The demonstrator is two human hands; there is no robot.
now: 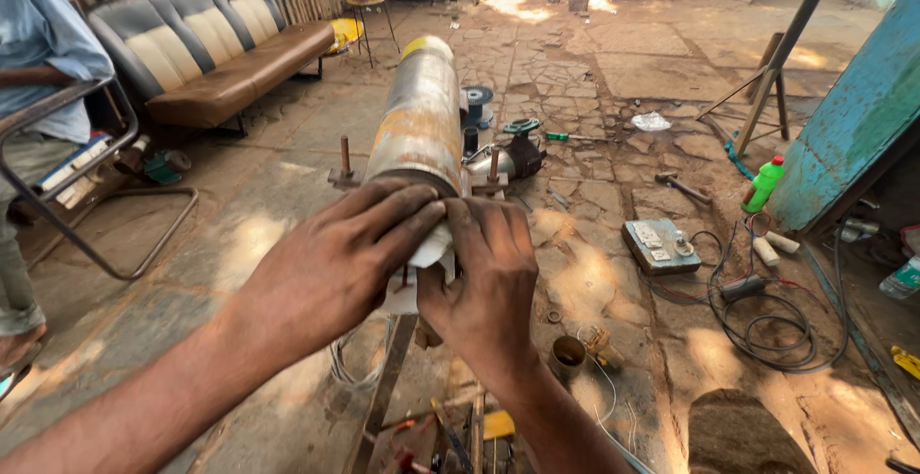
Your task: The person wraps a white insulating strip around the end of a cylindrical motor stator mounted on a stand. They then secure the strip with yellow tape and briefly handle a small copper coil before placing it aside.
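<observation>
A long rusty metal cylinder (420,115) lies lengthwise away from me on a metal stand (383,397), between two upright pegs. My left hand (335,263) presses on the near end of the cylinder, fingers over a white piece of paper or cloth (433,244). My right hand (489,282) holds the same white piece from the right side, thumb and fingers pinched on it. The near end face of the cylinder is hidden by both hands.
A bench seat (216,43) stands at the back left, a person (38,100) by a metal chair frame at far left. An angle grinder (517,148), hammer (682,186), green bottle (764,184), grey box with cables (656,244) and small can (567,357) lie on the stone floor.
</observation>
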